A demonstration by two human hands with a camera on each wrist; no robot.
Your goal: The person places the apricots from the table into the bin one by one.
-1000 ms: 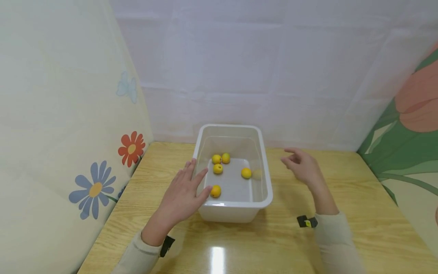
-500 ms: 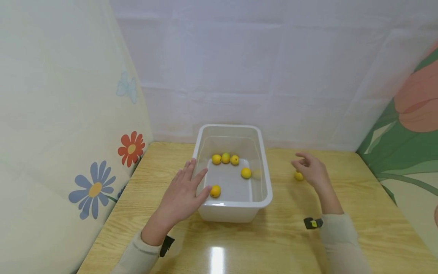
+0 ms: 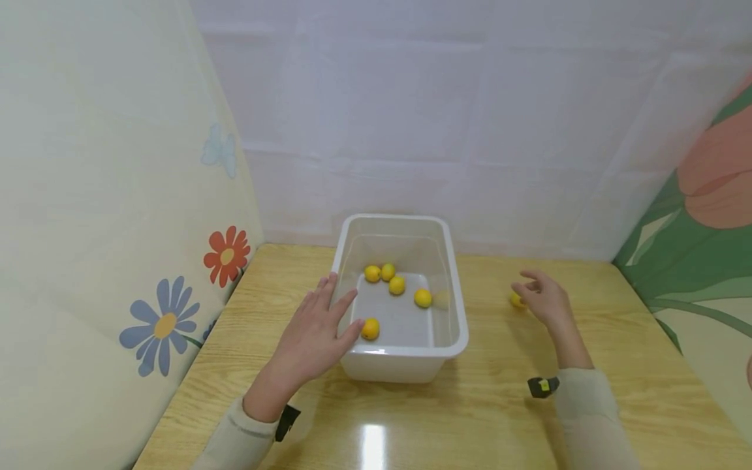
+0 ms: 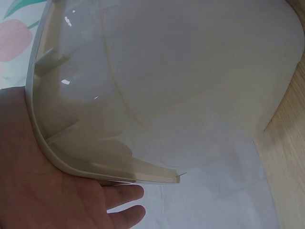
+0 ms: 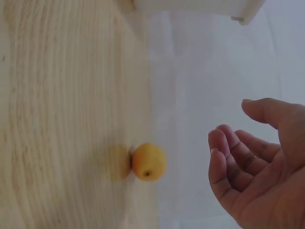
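A white plastic bin (image 3: 395, 369) stands on the wooden table, with several small yellow-orange fruits inside, one of them (image 3: 423, 298) near its right wall. My left hand (image 3: 311, 336) rests on the bin's left rim, fingers spread and nearly straight. In the left wrist view its palm lies against the bin's rim (image 4: 62, 164). Right of the bin, another yellow-orange fruit (image 5: 148, 162) sits on the table, partly hidden behind my right hand (image 3: 548, 301) in the head view. The right wrist view shows a gap between that fruit and the right hand's loosely bent, empty fingers.
The wooden table (image 3: 487, 405) ends at a white cloth backdrop (image 3: 399, 117). Flower-printed cloths stand along the left (image 3: 88, 196) and right (image 3: 705, 235) sides.
My right hand has moved right and a little nearer, bringing the fruit on the table into view. One fruit inside the bin has rolled. The left hand has stayed on the rim.
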